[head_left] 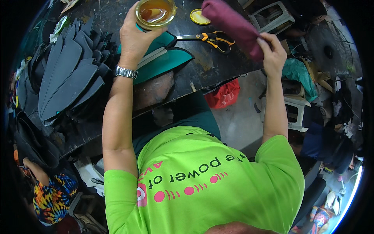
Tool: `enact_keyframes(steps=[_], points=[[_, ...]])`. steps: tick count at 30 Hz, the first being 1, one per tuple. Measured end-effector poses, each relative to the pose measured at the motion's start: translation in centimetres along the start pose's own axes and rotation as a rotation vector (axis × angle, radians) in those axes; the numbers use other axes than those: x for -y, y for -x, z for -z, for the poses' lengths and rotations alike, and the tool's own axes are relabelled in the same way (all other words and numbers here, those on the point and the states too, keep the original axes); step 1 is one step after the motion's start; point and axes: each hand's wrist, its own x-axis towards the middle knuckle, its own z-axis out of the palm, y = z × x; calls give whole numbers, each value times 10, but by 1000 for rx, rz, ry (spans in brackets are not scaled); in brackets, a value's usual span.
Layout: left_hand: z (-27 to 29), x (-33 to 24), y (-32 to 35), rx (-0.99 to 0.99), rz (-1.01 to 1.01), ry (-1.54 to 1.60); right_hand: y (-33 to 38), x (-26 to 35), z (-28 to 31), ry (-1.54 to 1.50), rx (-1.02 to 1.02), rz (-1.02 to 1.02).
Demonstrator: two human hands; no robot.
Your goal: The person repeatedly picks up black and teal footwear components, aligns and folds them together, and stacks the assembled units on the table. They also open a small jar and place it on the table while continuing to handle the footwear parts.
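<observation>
My left hand (134, 37) is wrapped round a glass jar (156, 15) of amber liquid, held up above the dark table with its mouth uncovered. In my right hand (274, 50) is the end of a maroon cloth roll (233, 29), which slants up and left over the table's edge. A yellow-rimmed lid (200, 17) lies beside the far end of the maroon piece. Scissors (210, 39) with orange and black handles rest between my hands. Below the jar, teal and black cut pieces (165, 64) lie on the table, partly hidden by my left hand.
Stacked grey-black shaped pieces (72, 74) cover the table's left side. A red bag (224, 94) sits below the table edge. To the right stand a fan (329, 50), a white plastic stool (272, 18) and a green bag (299, 76). Another person's patterned sleeve (54, 199) shows at lower left.
</observation>
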Motion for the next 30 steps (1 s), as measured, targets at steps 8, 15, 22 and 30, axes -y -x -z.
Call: enact_keyframes(steps=[8, 15, 22, 30], points=[[3, 0, -4, 13, -12, 30, 32, 4, -44, 20, 161, 312], [-16, -23, -23, 61, 48, 203, -23, -29, -92, 80, -14, 539], [-33, -18, -33, 208, -109, 3, -34, -25, -97, 93, 104, 510], [-52, 6, -37, 390, -74, 21, -30, -15, -65, 116, 487, 405]])
